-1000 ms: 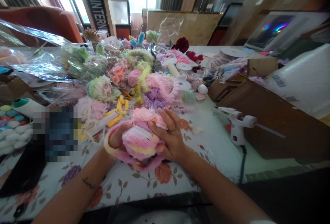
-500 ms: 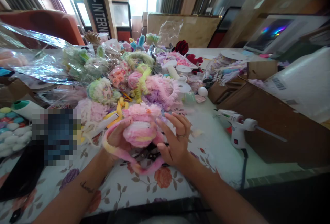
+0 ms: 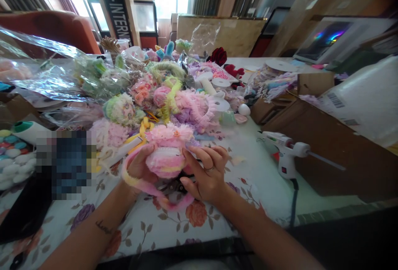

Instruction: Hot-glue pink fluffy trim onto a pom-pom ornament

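My left hand [image 3: 143,166] is closed round the left side of a fluffy pink ball [image 3: 164,166] with a yellow patch and a white band across its upper part. My right hand [image 3: 208,170] bears on the ball's right side, index fingertip at the band's edge and thumb lower down. A fuzzy pink-and-yellow strip [image 3: 152,189] loops from my left hand down below the ball and up towards my right hand. Directly behind the ball is a pink frilly piece [image 3: 169,133]. A dark tool [image 3: 177,185] lies underneath, mostly hidden.
Wrapped bouquets and fluffy trims [image 3: 124,110] crowd the table behind. To the right, a white glue gun [image 3: 286,150] stands with its cord trailing forward, beside a cardboard box [image 3: 329,150]. Colored pompoms [image 3: 17,154] are at far left, near a white spool [image 3: 29,131].
My right hand has moved left against the ball, its index finger now at the white band. The ball has shifted slightly left, and more of the band shows.
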Motion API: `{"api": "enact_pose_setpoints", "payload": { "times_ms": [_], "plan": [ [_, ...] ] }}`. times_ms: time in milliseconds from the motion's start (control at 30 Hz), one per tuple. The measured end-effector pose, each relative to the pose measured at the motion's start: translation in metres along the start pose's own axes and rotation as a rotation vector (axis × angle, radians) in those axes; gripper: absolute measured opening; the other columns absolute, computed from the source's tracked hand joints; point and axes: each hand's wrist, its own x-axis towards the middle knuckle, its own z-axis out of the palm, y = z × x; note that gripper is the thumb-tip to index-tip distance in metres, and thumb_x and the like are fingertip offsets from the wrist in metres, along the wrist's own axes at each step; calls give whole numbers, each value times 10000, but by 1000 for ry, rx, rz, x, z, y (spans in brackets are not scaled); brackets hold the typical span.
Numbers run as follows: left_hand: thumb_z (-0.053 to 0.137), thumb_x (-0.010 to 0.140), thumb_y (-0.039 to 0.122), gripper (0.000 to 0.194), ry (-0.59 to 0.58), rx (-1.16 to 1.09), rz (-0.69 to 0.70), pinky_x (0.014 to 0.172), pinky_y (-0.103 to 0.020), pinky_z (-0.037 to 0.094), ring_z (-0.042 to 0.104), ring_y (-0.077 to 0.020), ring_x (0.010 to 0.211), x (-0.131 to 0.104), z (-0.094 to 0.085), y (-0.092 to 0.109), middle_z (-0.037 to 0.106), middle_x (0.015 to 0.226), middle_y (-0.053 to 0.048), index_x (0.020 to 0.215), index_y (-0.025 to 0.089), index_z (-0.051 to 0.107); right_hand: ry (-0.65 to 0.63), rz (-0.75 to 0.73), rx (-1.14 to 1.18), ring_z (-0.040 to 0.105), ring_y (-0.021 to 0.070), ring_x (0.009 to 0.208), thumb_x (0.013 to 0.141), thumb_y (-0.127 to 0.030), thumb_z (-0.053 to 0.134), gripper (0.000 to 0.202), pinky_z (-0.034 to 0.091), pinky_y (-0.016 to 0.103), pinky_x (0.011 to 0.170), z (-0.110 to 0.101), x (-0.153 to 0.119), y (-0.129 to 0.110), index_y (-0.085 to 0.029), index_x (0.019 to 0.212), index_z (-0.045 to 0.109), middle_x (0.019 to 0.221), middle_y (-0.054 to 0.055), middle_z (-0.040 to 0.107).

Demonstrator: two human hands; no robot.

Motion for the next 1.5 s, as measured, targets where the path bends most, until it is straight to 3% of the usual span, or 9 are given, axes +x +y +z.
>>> {"api": "enact_pose_setpoints", "payload": {
  "times_ms": [133,267,500,700,867,1067,1267,1500],
  "plan": [
    [742,754,441,374,83,26,95,988,-485,535,695,-383,1105,1,-1,-2,780,933,-123,993,154,718,22,43,21,549,280,1015,1041,-434,334,469,394,491,948,0,0,0,-148,1131,695,1100,137,662],
    [781,709,422,373,105,81,73,991,-489,540,681,-397,1132,-3,3,-2,781,973,-122,960,151,726,76,92,57,538,291,1025,1034,-424,336,431,417,501,923,-2,3,0,-166,1077,678,1125,145,603],
    [778,704,387,410,70,79,74,1004,-500,532,668,-405,1150,-4,4,-2,777,1035,-142,1028,138,744,-7,47,68,550,280,1039,1005,-392,421,416,378,490,986,-2,3,0,-174,1251,676,1153,127,651],
    [733,731,408,530,-10,60,46,1023,-514,518,662,-410,1170,-5,7,-4,762,1125,-158,1184,136,697,12,3,136,555,268,992,1023,-362,377,494,373,487,963,-3,3,-1,-118,1399,584,1112,129,699],
    [743,720,408,524,-14,49,35,1024,-522,517,661,-426,1170,-5,6,-4,763,1130,-161,1174,149,703,14,7,149,566,276,991,1013,-348,385,528,391,493,945,-3,1,-3,-113,1462,531,1127,132,693],
    [710,764,398,489,8,63,73,1045,-514,503,649,-401,1201,-5,0,-5,761,1142,-133,1201,177,699,12,60,218,568,283,1009,985,-308,423,497,408,496,909,-3,0,-4,-136,1434,551,1155,137,657],
    [742,731,391,554,30,24,76,1047,-532,500,652,-418,1197,-6,5,-5,753,1171,-152,1234,172,666,-12,84,281,563,287,1036,949,-273,464,467,412,503,909,-3,0,-4,-123,1378,577,1180,147,639],
    [779,705,410,494,127,40,145,1002,-508,540,685,-411,1131,-3,5,-5,777,1060,-151,1114,143,705,-33,169,308,561,287,1035,934,-241,498,420,428,496,897,-4,2,-1,-183,1335,609,1170,126,649]
  ]
}}
